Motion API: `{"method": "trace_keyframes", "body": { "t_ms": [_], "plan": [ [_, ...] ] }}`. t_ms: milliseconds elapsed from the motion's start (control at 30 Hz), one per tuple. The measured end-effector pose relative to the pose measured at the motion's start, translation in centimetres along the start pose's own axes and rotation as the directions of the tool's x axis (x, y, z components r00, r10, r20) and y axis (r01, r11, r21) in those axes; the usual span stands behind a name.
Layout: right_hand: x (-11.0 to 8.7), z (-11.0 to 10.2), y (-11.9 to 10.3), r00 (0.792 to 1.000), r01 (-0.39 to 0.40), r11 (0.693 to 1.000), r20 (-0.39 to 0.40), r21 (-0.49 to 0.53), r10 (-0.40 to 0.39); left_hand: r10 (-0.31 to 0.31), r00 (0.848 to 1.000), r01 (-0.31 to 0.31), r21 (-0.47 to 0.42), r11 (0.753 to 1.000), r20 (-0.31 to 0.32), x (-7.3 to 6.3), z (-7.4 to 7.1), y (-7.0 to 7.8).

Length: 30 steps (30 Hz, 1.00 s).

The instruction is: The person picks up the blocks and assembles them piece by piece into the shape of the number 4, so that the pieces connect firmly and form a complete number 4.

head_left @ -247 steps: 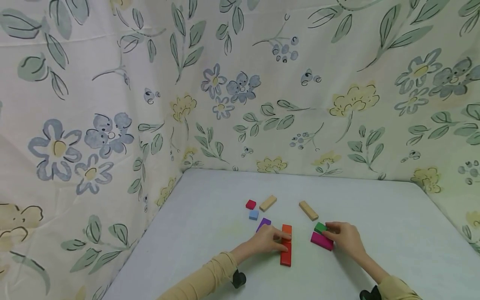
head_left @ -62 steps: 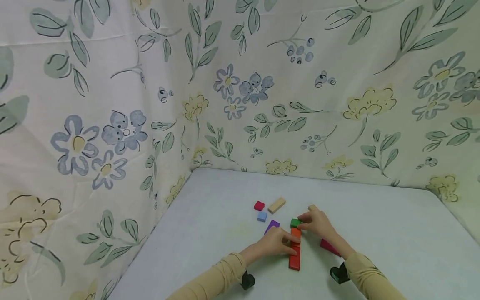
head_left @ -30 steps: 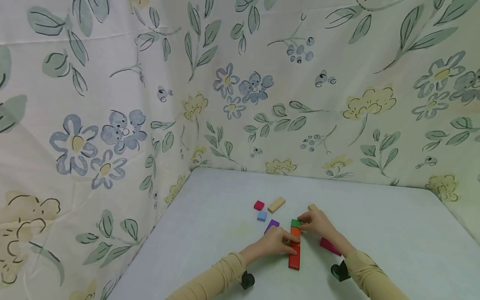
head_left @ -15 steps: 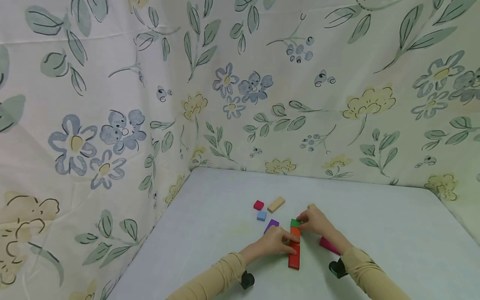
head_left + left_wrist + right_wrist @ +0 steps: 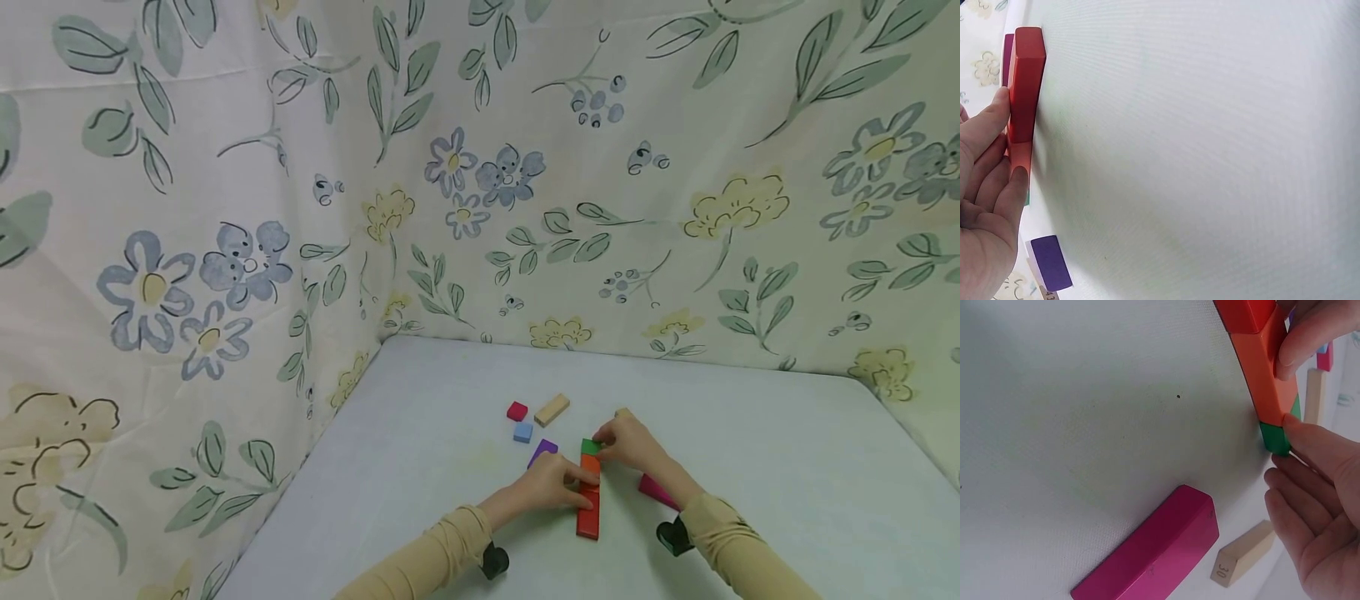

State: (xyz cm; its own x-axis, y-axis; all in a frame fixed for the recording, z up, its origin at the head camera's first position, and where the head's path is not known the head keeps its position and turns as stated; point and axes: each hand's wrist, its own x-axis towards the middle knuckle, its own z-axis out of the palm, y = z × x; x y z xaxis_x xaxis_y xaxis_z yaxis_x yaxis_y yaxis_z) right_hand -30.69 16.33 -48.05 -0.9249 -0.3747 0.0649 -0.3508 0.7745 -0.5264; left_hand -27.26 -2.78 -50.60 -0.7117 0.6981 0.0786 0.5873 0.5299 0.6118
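A red block [image 5: 588, 523], an orange block [image 5: 590, 467] and a small green block [image 5: 591, 447] lie end to end in a straight row on the white table. My left hand [image 5: 546, 483] holds the row from the left, its thumb by the red block and a finger on the orange block [image 5: 1020, 156]. At the far end, my right hand [image 5: 632, 442] pinches the green block [image 5: 1274, 439] against the orange one. In the right wrist view, the right thumb rests where orange meets green, and the other fingers lie beyond the green end.
Right of the row lies a magenta block [image 5: 658, 492], partly behind the right arm. A tan block [image 5: 1242, 553] marked 30 is mostly behind the right hand. To the left are a purple block [image 5: 544, 450], a blue cube [image 5: 522, 432], a red cube [image 5: 517, 411] and another tan block [image 5: 552, 410].
Earlier, the green block lay beside the magenta one; my right hand has brought it left to the orange block's far end. Over the last second both hands stay nearly still.
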Motion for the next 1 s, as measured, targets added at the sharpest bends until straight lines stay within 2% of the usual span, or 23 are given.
{"method": "trace_keyframes", "body": {
  "t_ms": [267,467,667,833,1000],
  "plan": [
    [0.0,0.0,0.0,0.999,-0.040,0.999,-0.003,0.006,0.040,-0.006,1.000,0.006,-0.015,1.000,0.007,0.1,0.1,0.0],
    [-0.4,-0.4,-0.5,0.998,-0.065,0.996,-0.014,0.066,0.066,-0.019,1.000,0.019,-0.035,0.999,0.013,0.1,0.1,0.0],
    [-0.6,-0.6,-0.8,0.999,-0.031,0.994,-0.018,0.102,0.033,-0.024,1.000,0.025,-0.035,0.999,0.013,0.2,0.2,-0.1],
    [-1.0,-0.5,-0.8,0.998,0.012,0.993,-0.061,0.120,-0.004,-0.019,1.000,0.019,-0.027,0.999,0.012,0.1,0.2,-0.1],
    [-1.7,-0.5,-0.7,0.996,0.019,0.978,-0.084,0.207,-0.001,-0.017,1.000,0.017,-0.013,1.000,0.013,0.0,0.1,0.0]
  ]
}}
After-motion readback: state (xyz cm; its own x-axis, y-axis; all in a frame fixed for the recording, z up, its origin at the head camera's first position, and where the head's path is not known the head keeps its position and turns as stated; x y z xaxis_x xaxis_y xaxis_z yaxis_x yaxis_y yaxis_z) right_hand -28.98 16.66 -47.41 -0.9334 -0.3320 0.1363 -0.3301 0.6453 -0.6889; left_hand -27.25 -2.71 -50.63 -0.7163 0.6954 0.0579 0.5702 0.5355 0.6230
